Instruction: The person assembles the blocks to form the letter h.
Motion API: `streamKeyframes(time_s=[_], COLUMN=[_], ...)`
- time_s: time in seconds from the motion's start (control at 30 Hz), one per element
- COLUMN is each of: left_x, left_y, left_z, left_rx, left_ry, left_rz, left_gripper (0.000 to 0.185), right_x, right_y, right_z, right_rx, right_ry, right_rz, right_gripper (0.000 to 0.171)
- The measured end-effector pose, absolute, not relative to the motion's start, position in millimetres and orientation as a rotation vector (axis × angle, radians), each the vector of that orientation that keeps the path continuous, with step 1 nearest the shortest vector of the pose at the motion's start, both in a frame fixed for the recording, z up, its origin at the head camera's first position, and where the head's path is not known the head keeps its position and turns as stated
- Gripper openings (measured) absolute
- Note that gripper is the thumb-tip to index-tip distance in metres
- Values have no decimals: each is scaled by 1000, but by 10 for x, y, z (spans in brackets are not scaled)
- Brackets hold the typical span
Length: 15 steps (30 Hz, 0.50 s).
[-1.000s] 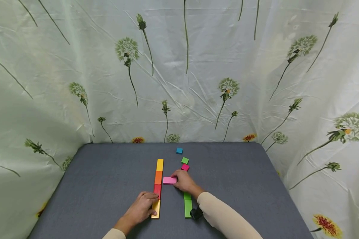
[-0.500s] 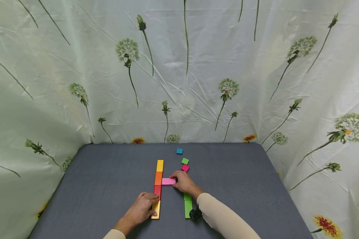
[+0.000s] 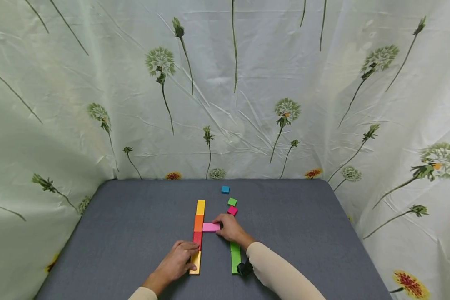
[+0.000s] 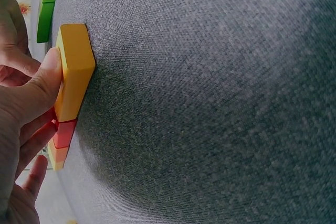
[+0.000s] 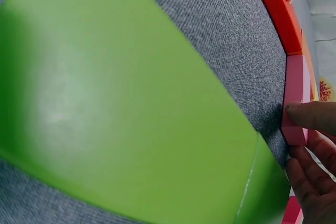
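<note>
Right hand (image 3: 230, 228) has its thumb and fingers pinched on the pink block (image 3: 210, 227), which lies flat with its far end touching the column of blocks. Left hand (image 3: 176, 260) isn't pinching, just a thumb on the amber block (image 3: 197, 260) and fingertips on the red block (image 3: 197, 238). Clock is from pink, head view: orange block (image 3: 198, 223) at 9, yellow block (image 3: 200, 207) at 11, red around 8, amber at 7. Two green blocks (image 3: 236, 262) sit at 5, magenta block (image 3: 232, 210) at 2, blue block (image 3: 225, 189) at 1, all on a grey tabletop (image 3: 285, 221).
</note>
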<state>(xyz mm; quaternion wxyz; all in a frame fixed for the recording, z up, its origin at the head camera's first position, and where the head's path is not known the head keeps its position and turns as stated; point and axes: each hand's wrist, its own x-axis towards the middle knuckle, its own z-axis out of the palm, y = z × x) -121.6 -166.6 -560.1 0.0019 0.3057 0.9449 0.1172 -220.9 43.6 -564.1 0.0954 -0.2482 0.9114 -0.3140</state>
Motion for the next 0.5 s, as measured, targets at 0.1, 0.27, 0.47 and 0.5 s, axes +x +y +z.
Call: streamKeyframes(time_s=[0.1,0.27,0.47,0.5], left_x=[-1222,-1229,-1227,-1226], left_y=[-1670,-1676,-1684,-1684], left_z=[-5608,-5609,-5625,-5628], left_rx=[967,976,1024,1024], left_ry=[2963,2966,2998,3000], left_rz=[363,365,362,363], left_gripper=[50,49,49,49], right_x=[-2209,-2215,-2210,-2210], right_y=[438,440,444,445], right_z=[-5644,-5650,-5655,-5656], right_rx=[-746,-751,-735,-735], right_ry=[2707,2709,2698,2696], right_rz=[-923,-930,-950,-955], right_gripper=[27,26,27,27])
